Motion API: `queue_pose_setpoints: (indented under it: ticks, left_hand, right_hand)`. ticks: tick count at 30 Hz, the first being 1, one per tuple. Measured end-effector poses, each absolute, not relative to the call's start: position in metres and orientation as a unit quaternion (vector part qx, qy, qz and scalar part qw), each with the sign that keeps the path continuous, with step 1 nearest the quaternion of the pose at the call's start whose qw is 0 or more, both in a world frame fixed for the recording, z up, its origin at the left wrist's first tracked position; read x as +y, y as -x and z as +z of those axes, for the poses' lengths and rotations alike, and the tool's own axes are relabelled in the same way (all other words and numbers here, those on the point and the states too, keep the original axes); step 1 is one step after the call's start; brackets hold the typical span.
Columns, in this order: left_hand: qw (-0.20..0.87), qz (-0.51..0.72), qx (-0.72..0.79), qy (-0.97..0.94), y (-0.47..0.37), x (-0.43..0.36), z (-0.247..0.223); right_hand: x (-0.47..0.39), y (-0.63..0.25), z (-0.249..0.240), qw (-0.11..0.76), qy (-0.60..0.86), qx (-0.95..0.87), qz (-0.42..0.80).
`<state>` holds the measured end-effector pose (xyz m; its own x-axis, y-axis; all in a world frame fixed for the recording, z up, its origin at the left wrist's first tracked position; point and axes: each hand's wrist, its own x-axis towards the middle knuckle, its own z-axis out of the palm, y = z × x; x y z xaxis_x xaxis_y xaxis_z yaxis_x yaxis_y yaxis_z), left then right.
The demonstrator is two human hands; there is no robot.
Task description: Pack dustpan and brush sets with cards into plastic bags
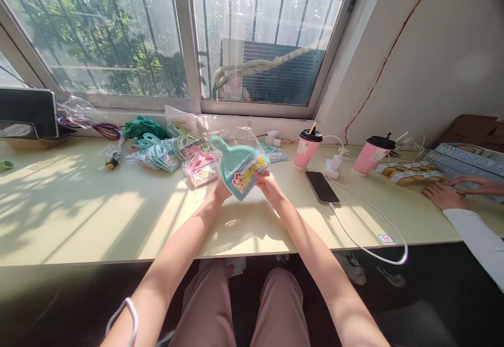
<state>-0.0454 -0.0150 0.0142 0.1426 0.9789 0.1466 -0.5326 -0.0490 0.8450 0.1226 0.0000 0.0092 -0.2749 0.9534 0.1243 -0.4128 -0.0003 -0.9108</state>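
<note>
A small turquoise dustpan set (231, 160) with a brush and a yellow printed label, in clear plastic wrap, is held up over the table, tilted with its handle to the upper left. My left hand (222, 189) grips its lower left edge, with most of the fingers hidden behind the pan. My right hand (266, 180) pinches the label and wrap at the lower right, thumb in front. Just left of it lies a pink dustpan set (202, 164). Farther left are several wrapped turquoise sets (157, 150) and a yellow-green set (186, 139).
A phone (323, 187) with a white cable and two pink cups, one nearer (307, 148) and one farther (372, 155), stand right. A co-worker's hands (444, 195) rest by wrapped brown items (411, 172). A tablet (27, 112), a green cloth (145, 127) and a yellow-black tool (112, 161) are left.
</note>
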Motion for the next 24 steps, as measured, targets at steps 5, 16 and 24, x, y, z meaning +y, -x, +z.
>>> queue_pose_setpoints:
  ticks: [5,16,24]
  left_hand:
    - [0.634,0.617,0.273,-0.378,0.045,-0.014,0.022]
    - [0.590,0.655,0.333,-0.335,0.034,-0.017,0.029]
    - [0.506,0.659,0.424,-0.359,0.040,-0.009,0.008]
  right_hand:
    - [0.006,-0.124,0.008,0.585,0.330,-0.406,0.619]
    - [0.019,-0.118,-0.019,0.631,0.401,-0.299,0.593]
    - [0.030,-0.125,-0.028,0.607,0.404,-0.356,0.584]
